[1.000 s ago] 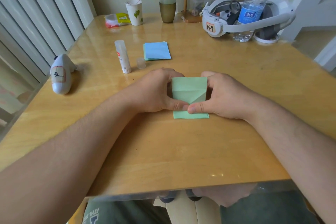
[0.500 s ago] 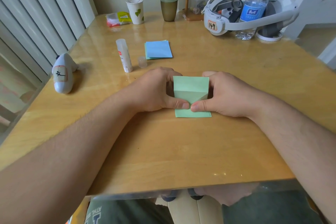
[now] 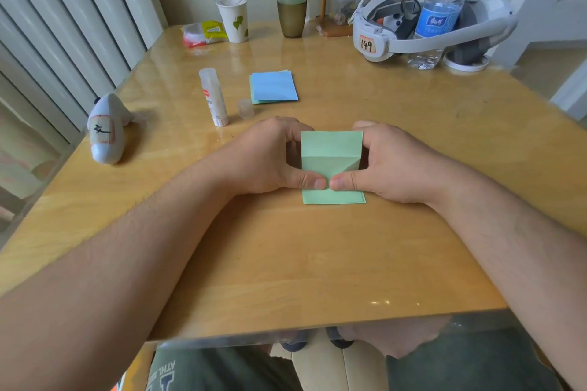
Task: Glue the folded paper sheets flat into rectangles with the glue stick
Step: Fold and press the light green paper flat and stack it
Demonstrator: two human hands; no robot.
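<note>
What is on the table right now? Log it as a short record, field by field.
paper in work: green folded sheet, far half raised off the table
left hand: thumb presses the sheet's near part, fingers curl round its left edge
right hand: thumb presses beside the left thumb, fingers curl round the right edge
glue stick: upright, uncapped, left of the hands
cap: beside the stick
other sheets: blue-topped stack, flat, behind the cap
</note>
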